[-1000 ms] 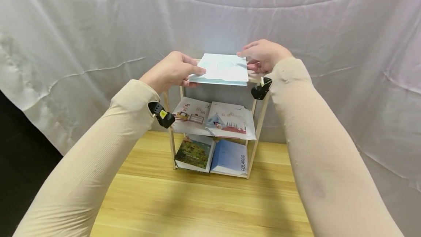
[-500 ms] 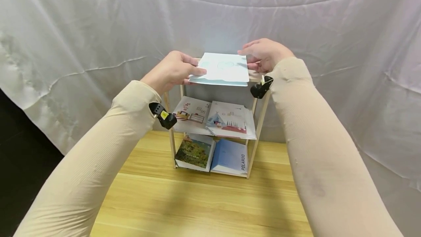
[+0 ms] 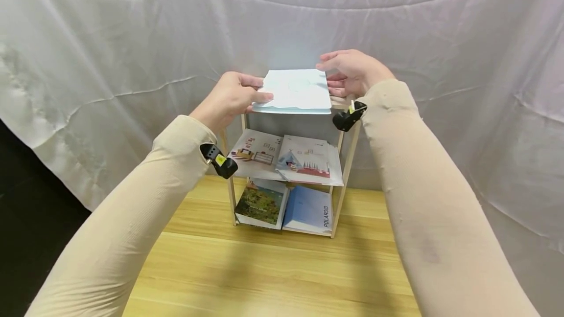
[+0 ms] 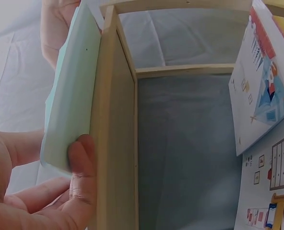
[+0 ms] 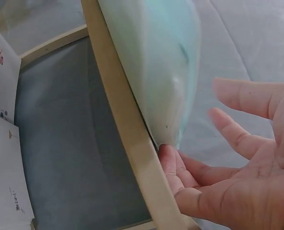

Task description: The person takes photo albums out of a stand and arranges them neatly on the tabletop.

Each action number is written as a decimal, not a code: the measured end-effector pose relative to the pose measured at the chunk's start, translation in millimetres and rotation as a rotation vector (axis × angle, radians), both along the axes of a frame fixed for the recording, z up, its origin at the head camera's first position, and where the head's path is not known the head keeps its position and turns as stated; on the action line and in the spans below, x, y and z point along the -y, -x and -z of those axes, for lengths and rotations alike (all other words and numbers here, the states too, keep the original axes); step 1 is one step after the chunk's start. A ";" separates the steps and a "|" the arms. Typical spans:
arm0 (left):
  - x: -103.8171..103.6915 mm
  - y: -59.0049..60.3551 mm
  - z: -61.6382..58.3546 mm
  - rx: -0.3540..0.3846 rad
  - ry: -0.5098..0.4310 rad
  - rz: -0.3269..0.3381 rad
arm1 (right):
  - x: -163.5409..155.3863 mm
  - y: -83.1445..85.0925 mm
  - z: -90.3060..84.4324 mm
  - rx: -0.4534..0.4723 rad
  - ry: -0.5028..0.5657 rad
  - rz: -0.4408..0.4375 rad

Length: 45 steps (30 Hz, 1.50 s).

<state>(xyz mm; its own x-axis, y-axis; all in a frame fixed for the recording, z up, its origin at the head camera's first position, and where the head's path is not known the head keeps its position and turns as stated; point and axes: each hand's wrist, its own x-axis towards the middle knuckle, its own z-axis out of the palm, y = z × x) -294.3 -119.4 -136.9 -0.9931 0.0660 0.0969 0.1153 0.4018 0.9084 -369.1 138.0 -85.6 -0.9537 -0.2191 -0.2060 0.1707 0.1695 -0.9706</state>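
The pale blue booklet [image 3: 296, 91] lies flat on the top board of the wooden shelf unit [image 3: 345, 160], its near edge projecting slightly past the front rail. The left hand [image 3: 231, 98] pinches the booklet's left edge: the thumb lies on the cover, and the left wrist view shows a fingertip [image 4: 82, 165] pressed beneath, against the shelf's top rail. The right hand [image 3: 350, 71] stands at the booklet's right edge with fingers [image 5: 242, 98] straight and spread; in the right wrist view the lower fingertips sit at the rail just below the booklet's corner, while the upper fingers are held apart from it.

On the middle shelf lie two illustrated booklets [image 3: 304, 160] side by side, white covers with coloured drawings. On the bottom shelf lie a green landscape-cover book [image 3: 260, 203] and, to its right, a blue book marked POLAROID [image 3: 308, 212]. The shelf unit stands on a light wooden worktop [image 3: 273, 273], close against a white cloth backdrop [image 3: 132, 28]. Both arms wear beige sleeves [image 3: 132, 229].
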 end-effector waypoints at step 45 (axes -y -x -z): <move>-5.6 -3.1 17.2 -0.150 0.092 -0.036 | -17.0 2.2 26.0 -0.334 0.230 0.101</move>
<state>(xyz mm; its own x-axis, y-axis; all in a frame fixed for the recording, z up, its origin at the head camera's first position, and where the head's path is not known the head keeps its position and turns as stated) -291.2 -113.8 -154.1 -0.9698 0.0462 0.2395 0.2311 0.4884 0.8415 -371.2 155.0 -111.6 -0.9789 -0.1251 0.1616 -0.1551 -0.0600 -0.9861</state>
